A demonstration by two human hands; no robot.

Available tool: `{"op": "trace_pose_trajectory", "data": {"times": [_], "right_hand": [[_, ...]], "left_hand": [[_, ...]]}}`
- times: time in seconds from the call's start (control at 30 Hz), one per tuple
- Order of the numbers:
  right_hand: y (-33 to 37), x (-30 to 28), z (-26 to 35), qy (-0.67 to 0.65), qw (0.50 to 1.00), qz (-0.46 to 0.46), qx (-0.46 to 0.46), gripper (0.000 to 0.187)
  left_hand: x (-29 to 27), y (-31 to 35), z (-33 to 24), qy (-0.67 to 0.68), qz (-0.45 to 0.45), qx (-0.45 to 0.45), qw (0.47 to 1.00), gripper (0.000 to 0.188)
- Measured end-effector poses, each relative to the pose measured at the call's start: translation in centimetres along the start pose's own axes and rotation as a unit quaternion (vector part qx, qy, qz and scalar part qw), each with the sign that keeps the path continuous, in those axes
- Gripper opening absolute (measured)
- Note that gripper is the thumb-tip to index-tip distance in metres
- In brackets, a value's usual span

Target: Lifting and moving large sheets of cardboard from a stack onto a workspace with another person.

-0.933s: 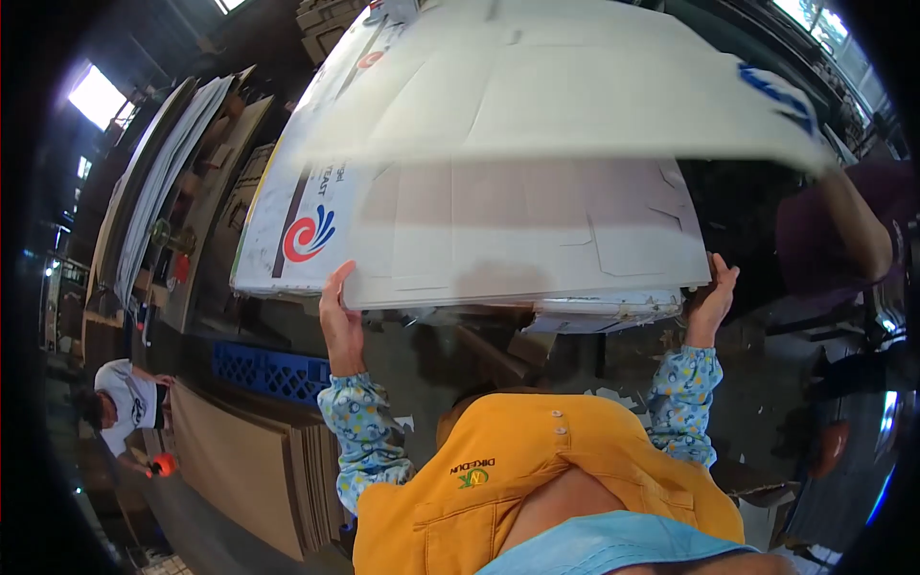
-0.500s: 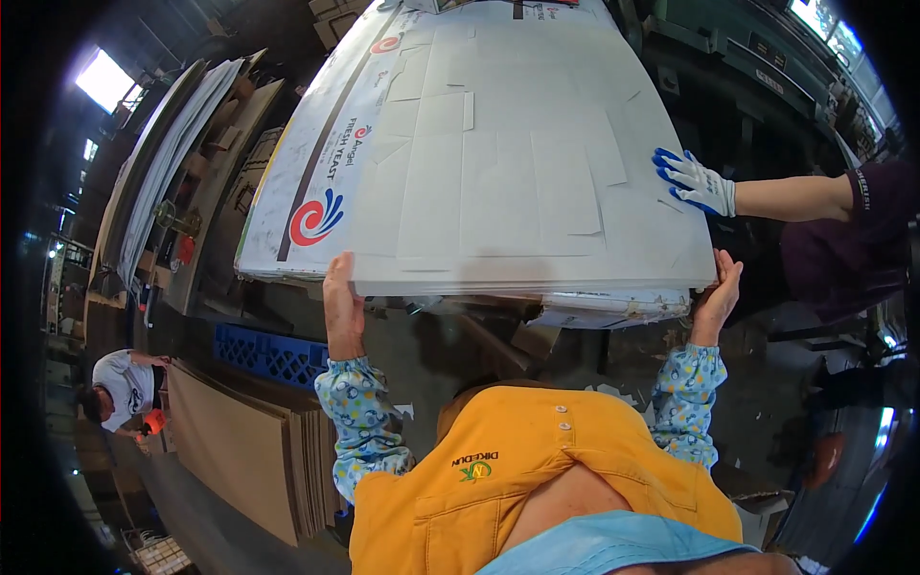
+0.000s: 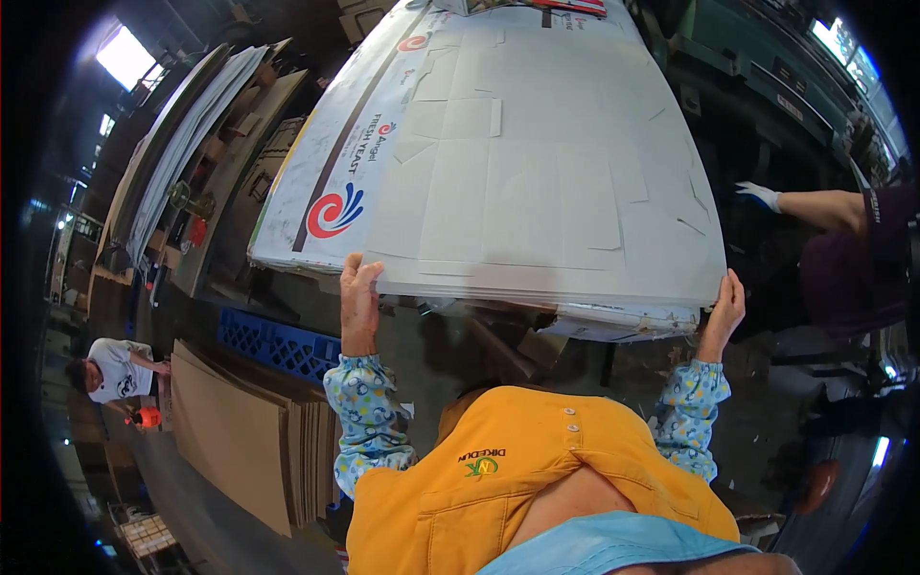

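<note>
A stack of white cardboard sheets (image 3: 537,201), marked with scored panels and flaps, lies on a larger white printed board (image 3: 287,230). My left hand (image 3: 360,299) holds the stack's near left corner, its fingertips bent over the top edge. At the near right corner, my right hand (image 3: 725,309) grips the side, fingers pointing up along the edge and the lower part of the grip hidden. Both forearms wear patterned sleeve covers.
On the right, a co-worker's gloved hand (image 3: 760,195) is off the stack. Brown cardboard sheets (image 3: 230,431) stand at lower left beside a blue plastic crate (image 3: 273,343). Another person (image 3: 120,372) is at far left. A shelf with sheets (image 3: 196,153) stands upper left; dark machinery (image 3: 767,77) is upper right.
The co-worker's gloved hand has lifted off the sheets and drawn away to the right. My left hand's fingers have bent over the corner. The view has shifted slightly.
</note>
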State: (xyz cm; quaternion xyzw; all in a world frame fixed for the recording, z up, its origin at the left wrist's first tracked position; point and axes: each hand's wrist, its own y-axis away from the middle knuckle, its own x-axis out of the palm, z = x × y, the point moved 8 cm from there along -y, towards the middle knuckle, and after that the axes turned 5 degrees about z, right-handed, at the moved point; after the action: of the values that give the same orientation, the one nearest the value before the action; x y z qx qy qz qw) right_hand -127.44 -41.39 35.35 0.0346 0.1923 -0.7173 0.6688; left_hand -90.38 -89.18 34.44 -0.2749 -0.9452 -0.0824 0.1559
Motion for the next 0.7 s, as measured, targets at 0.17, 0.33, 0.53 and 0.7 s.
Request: {"op": "trace_pose_trajectory", "data": {"times": [0.17,0.33,0.53,0.7], "right_hand": [[-0.3,-0.1,-0.2,-0.018,1.0,0.005,-0.013,0.034],[-0.1,0.4,0.3,-0.017,1.0,0.004,-0.003,0.034],[-0.3,-0.3,0.1,0.007,1.0,-0.028,-0.011,0.032],[-0.2,0.3,-0.4,-0.018,1.0,-0.021,0.004,0.031]], "left_hand": [[1.9,0.6,-1.2,-0.023,0.019,0.023,0.999,0.043],[1.2,0.4,-0.6,-0.024,-0.01,0.012,1.0,0.043],[1.5,-0.1,-0.5,-0.069,0.016,0.051,0.996,0.041],[0.7,0.1,-0.1,-0.047,-0.002,0.048,0.998,0.041]]}}
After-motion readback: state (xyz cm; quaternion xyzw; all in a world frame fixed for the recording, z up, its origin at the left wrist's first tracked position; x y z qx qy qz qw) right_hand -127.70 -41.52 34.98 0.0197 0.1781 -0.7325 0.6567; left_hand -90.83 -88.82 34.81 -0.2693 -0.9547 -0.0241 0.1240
